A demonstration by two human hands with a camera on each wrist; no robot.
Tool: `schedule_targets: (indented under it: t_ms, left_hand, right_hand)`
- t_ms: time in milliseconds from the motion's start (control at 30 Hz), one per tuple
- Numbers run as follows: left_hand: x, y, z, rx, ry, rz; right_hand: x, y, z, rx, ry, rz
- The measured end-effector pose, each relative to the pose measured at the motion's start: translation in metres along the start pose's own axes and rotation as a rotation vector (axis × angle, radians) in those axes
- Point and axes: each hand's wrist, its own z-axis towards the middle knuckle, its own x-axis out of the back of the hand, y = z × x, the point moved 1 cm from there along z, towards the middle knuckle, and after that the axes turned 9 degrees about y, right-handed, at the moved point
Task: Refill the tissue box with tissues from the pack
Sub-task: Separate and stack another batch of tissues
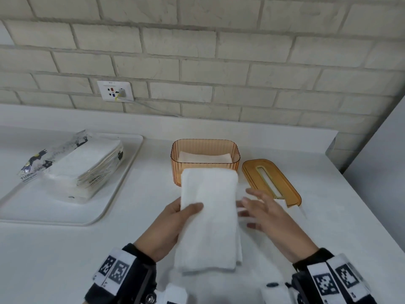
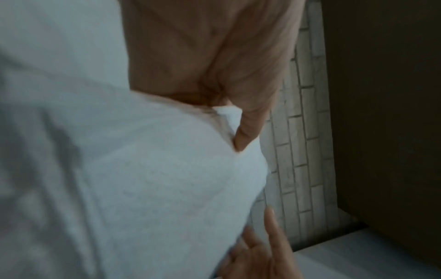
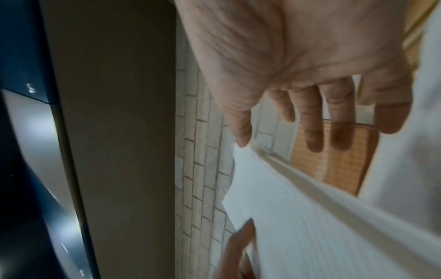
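A thick white stack of tissues [image 1: 209,218] hangs over the counter in front of the orange ribbed tissue box [image 1: 205,150]. My left hand [image 1: 175,220] grips its left edge, thumb on top and fingers hidden underneath. In the left wrist view the thumb presses into the stack of tissues [image 2: 143,179]. My right hand [image 1: 266,213] is beside the stack's right edge with straight spread fingers [image 3: 315,128], which touch or nearly touch it. The box is uncovered and has a few tissues at the bottom. Its orange lid [image 1: 271,182] lies to the right.
The opened tissue pack [image 1: 81,163] lies on a white tray [image 1: 122,187] at the left. A wall socket [image 1: 115,91] with a plug sits on the brick wall behind. A grey panel [image 1: 381,194] bounds the counter on the right.
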Motion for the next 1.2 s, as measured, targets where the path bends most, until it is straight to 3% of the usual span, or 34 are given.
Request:
schedule_targets:
  t_ms: [133, 300, 467, 600, 767, 1000, 1200]
  left_hand:
    - [-0.018, -0.011, -0.002, -0.001, 0.04, -0.125]
    - [-0.024, -0.021, -0.003, 0.024, 0.075, -0.28]
    - [-0.024, -0.028, -0.004, 0.015, 0.101, -0.388]
    - [-0.024, -0.029, -0.005, -0.041, 0.136, -0.46]
    - [-0.004, -0.015, -0.009, -0.013, 0.053, -0.531]
    - [0.008, -0.008, -0.016, 0.151, -0.115, -0.17]
    - [0.006, -0.024, -0.013, 0.19, 0.005, -0.204]
  right_hand:
    - [-0.024, 0.015, -0.024, -0.14, -0.164, 0.042]
    - [-0.025, 0.017, -0.018, -0.118, -0.059, 0.092]
    - [-0.032, 0.019, -0.025, -0.142, -0.183, -0.007]
    - [-0.029, 0.021, -0.024, -0.123, -0.172, -0.058]
    - [-0.001, 0.022, -0.012, -0.199, -0.151, 0.036]
    - [0.007, 0.027, 0.004, -0.308, -0.048, 0.354]
    - [0.005, 0.033, 0.005, -0.402, -0.085, 0.38]
